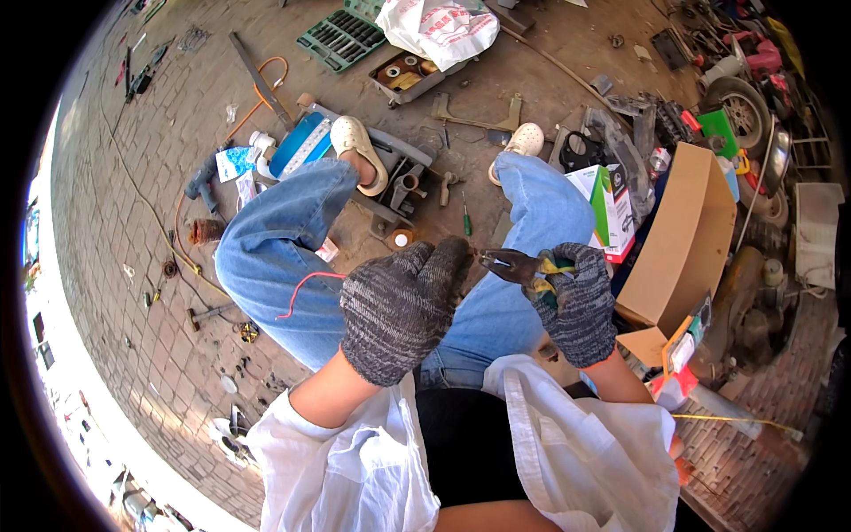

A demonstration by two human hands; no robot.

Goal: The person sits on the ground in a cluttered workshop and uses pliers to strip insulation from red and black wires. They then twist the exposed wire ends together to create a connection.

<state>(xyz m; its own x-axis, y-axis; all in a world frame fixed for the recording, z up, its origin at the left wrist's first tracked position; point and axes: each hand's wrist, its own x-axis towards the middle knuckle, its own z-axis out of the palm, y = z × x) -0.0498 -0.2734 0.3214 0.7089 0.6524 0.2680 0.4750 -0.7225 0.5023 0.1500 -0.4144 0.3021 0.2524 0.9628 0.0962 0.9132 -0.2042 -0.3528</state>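
Note:
My left hand (394, 310), in a dark grey knitted work glove, is closed above my lap. A thin red wire (306, 285) comes out from its left side and curls down over my jeans. The wire's other end is hidden by the glove. In my right hand (581, 310), gloved alike, is a pair of pliers (510, 265) with yellow and green handles. Their dark jaws point left, just short of my left fingertips. Whether the jaws touch anything cannot be made out.
A green screwdriver (466, 223) lies on the paving between my feet. Ahead are a green socket case (341, 40) and a metal tray (417, 82). An open cardboard box (678, 235) and piled parts crowd my right. A drill (203, 186) lies left.

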